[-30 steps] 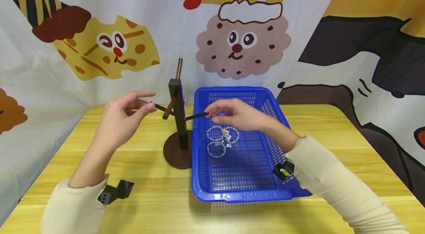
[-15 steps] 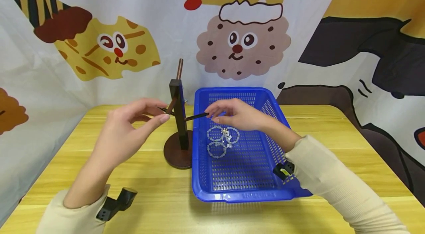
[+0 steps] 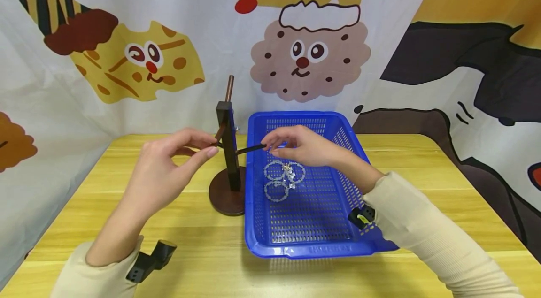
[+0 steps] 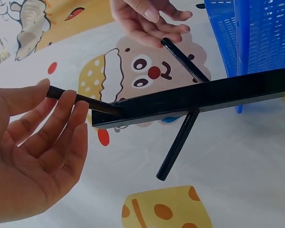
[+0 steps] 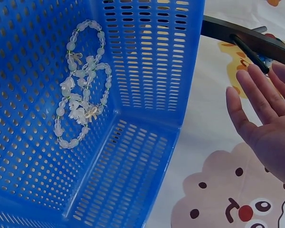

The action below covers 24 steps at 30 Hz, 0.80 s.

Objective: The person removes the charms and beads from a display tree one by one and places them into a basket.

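Note:
A dark wooden stand [image 3: 230,148] with several pegs stands upright on a round brown base [image 3: 221,192]. My left hand [image 3: 169,166] pinches the near upper peg [image 4: 99,105] between thumb and fingers by its free end. Across the post, the fingertips of my right hand [image 3: 300,145] lie at the tip of the right-hand peg [image 3: 249,149], the fingers loosely bent and the thumb apart below. Beaded bracelets [image 3: 276,191] in pale, clear beads lie together in the blue basket [image 3: 317,249], under my right hand; white charms and a small gold bow show in the right wrist view.
The basket stands right beside the base, its left wall overlapping it in the head view. Another peg [image 3: 229,87] points up and back from the post. A cartoon-printed cloth [image 3: 220,44] hangs behind the wooden table [image 3: 190,260].
My left hand has moved right, from the tip of the left-hand peg to the near upper peg, which it now pinches. The right hand has stayed at its peg tip.

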Each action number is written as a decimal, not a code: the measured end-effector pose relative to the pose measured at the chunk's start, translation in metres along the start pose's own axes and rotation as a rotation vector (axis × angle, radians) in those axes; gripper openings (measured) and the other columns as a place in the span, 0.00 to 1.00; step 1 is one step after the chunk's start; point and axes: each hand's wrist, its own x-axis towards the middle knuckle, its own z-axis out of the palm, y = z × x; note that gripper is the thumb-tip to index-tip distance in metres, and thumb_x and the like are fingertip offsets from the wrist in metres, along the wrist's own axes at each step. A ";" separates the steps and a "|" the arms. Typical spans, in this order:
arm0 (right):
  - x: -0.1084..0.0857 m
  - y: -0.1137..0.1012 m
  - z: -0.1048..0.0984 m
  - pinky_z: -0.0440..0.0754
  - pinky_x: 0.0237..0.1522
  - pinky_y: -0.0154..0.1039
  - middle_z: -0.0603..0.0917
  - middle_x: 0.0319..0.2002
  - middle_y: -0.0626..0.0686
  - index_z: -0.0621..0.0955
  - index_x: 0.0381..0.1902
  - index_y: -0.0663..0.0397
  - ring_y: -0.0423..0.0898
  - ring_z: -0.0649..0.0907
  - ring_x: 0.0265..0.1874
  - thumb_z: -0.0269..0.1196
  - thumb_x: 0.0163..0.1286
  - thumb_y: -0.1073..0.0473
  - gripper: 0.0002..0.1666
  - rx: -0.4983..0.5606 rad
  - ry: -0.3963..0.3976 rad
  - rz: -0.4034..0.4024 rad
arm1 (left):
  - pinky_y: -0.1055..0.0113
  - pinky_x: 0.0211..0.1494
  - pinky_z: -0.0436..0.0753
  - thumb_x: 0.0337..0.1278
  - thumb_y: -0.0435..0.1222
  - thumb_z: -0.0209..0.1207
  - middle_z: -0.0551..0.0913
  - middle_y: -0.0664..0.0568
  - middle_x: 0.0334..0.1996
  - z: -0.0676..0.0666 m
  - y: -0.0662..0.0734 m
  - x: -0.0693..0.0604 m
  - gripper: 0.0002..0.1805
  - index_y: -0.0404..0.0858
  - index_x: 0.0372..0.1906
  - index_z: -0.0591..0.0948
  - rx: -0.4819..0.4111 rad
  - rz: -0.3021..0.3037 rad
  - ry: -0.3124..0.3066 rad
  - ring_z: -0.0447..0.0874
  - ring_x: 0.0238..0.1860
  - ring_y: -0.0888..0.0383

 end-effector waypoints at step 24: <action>0.004 -0.017 0.011 0.79 0.40 0.36 0.82 0.43 0.55 0.77 0.50 0.64 0.43 0.80 0.44 0.54 0.65 0.72 0.15 0.007 -0.120 -0.107 | 0.86 0.36 0.71 0.55 0.38 0.61 0.84 0.48 0.29 -0.025 -0.022 0.000 0.09 0.38 0.38 0.83 0.074 -0.258 0.025 0.74 0.29 0.74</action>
